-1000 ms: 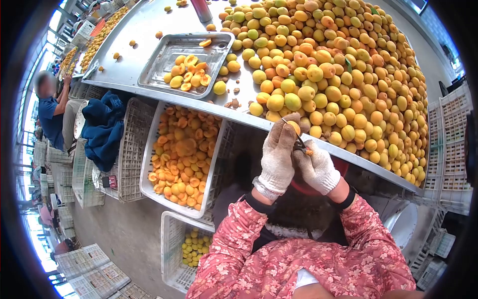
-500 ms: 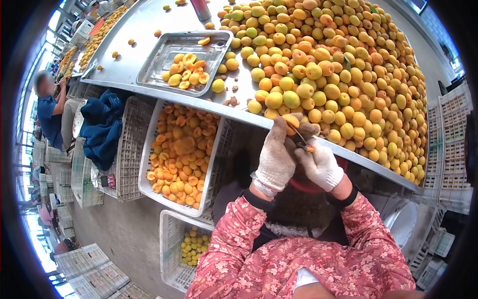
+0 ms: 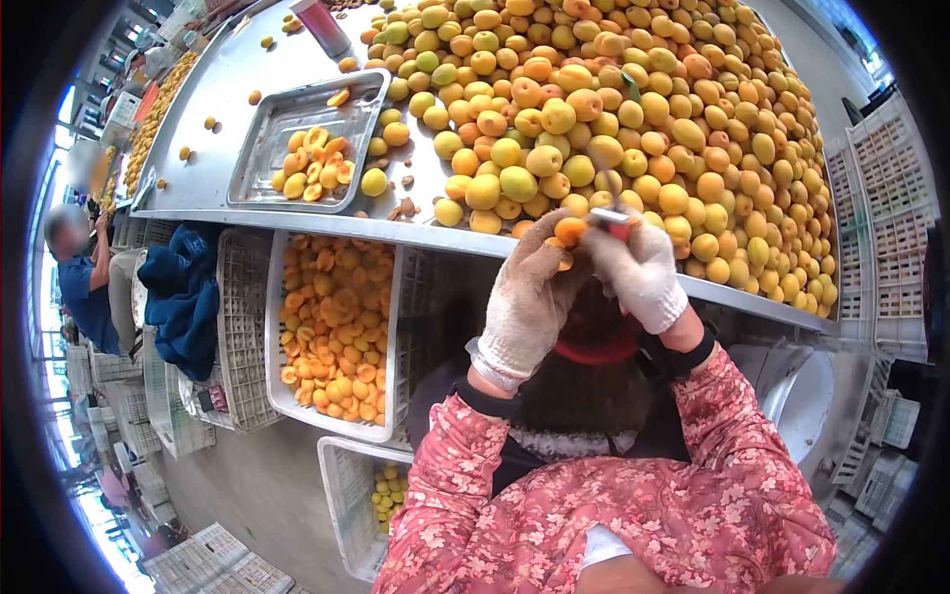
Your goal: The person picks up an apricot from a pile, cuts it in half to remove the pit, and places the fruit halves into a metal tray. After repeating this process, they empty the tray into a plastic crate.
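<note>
My left hand point(image 3: 526, 302), in a white knitted glove with stained fingertips, grips an orange apricot point(image 3: 570, 232) at the table's front edge. A knife point(image 3: 616, 222) with a reddish handle is in my gloved right hand point(image 3: 645, 275), its blurred blade pointing up and away from me. The two hands are close together, with the knife beside the apricot. Just beyond them lies a large heap of yellow and orange apricots point(image 3: 673, 129). A metal tray point(image 3: 272, 121) with apricot halves point(image 3: 315, 166) stands on the table to the left.
Below the table edge, a white crate point(image 3: 393, 337) holds many apricot halves. A lower crate point(image 3: 341, 495) contains greenish fruit. A red container point(image 3: 599, 346) sits under my hands. A red cup point(image 3: 322, 28) stands on the metal table point(image 3: 213, 158). Another person point(image 3: 84, 282) sits at far left.
The view has shifted, so the table and tray appear farther left. My right hand has turned the knife from the apricot, and its blade now points upward. The left hand still holds the fruit.
</note>
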The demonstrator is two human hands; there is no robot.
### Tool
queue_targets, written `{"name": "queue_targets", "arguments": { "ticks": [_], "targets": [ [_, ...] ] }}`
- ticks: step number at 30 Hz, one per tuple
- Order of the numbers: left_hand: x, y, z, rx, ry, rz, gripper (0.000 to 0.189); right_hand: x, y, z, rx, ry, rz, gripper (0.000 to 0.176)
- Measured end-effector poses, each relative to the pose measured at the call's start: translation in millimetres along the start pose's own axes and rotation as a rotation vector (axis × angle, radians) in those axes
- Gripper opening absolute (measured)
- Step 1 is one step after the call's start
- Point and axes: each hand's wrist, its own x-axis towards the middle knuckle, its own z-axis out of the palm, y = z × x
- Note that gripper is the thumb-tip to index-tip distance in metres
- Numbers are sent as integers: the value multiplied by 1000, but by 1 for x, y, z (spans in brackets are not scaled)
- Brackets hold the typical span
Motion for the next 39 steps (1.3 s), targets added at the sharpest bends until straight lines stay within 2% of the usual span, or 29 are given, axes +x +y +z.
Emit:
{"name": "queue_targets", "arguments": {
  "ticks": [1,2,5,7,8,10,11,13,16,18,20,22,23,27,29,30,32,33,34,36,39],
  "targets": [
    [0,1,-1,-78,-13,-21,41,-2,-5,-2,144,51,267,26],
    [0,1,-1,-157,-26,-40,41,-2,-4,-1,199,76,247,18],
    [1,-4,-1,-149,-50,-4,41,-3,-3,-7,164,26,275,19],
    [4,-6,-1,-132,-52,4,41,-4,4,-5,137,32,45,20],
    [6,-7,0,-181,-51,-25,41,-3,9,-7,137,33,45,20],
    [7,-11,0,-228,-50,-54,41,-2,16,-9,37,-11,-86,22],
    [7,-16,1,-180,-4,8,39,-2,17,-7,-40,34,-160,22],
    [8,-21,0,-130,43,73,38,-6,28,-5,-135,84,-194,22],
    [13,-30,-8,-295,68,111,39,-13,35,1,-263,172,-272,23],
    [15,-41,-17,-94,-33,179,39,-16,36,5,-291,44,-293,25],
    [12,-42,-11,-103,3,150,40,-15,27,3,-310,-35,-325,29],
    [8,-35,-2,34,25,144,43,-9,25,-3,88,-137,-51,33],
    [8,-36,4,-176,51,89,40,-11,4,-9,87,-144,121,33],
    [3,-43,-9,-28,84,68,32,-10,2,-11,6,-100,115,19],
    [-1,-41,-8,306,103,134,34,-8,10,-8,-34,-56,27,14],
    [-2,-38,-7,304,101,133,34,-9,8,-9,-36,-54,27,14],
    [-4,-30,0,342,111,68,35,-8,-5,-11,66,2,281,15],
    [-5,-31,1,341,111,67,35,-6,-9,-10,86,29,327,14],
    [-6,-33,2,380,97,69,36,-3,-3,-13,137,17,268,14],
    [-10,-33,4,418,87,65,36,3,10,-6,399,211,80,12],
    [-13,-37,7,443,82,66,36,6,-3,-5,543,328,-208,14]
  ]
}}
